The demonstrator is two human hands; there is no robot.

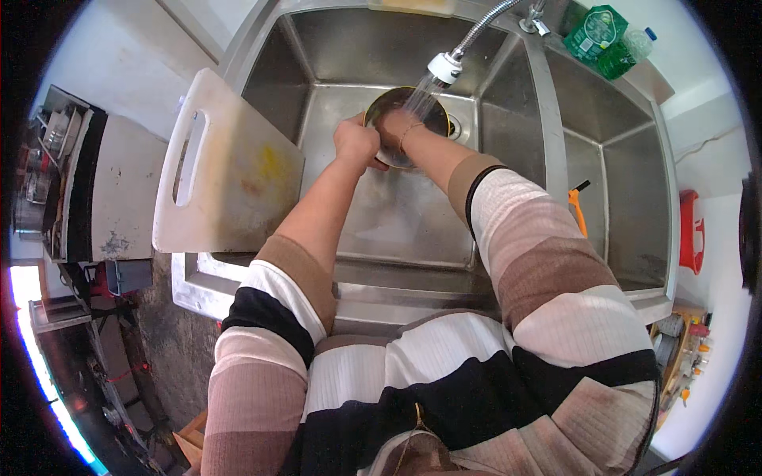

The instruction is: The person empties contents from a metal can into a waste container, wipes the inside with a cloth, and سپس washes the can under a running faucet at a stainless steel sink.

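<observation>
A round metal bowl (437, 113) with a yellowish rim is held tilted over the large basin of a stainless steel sink (411, 232), beside the drain (455, 127). My left hand (357, 141) grips the bowl's left edge, its fingers partly hidden beneath. Inside the bowl is my right hand (397, 126), a thin bracelet at the wrist; its fingers are blurred by water, so whether it holds anything cannot be told. Water runs from a white spray head (444, 68) on a flexible metal hose (485, 22) onto the bowl and right hand.
A stained white cutting board (238, 172) leans across the basin's left side. An orange-handled peeler-like tool (577, 208) lies in the smaller right basin (634, 220). Green plastic bottles (619, 56) stand at the back right corner. A red plastic item (691, 232) is right of the sink.
</observation>
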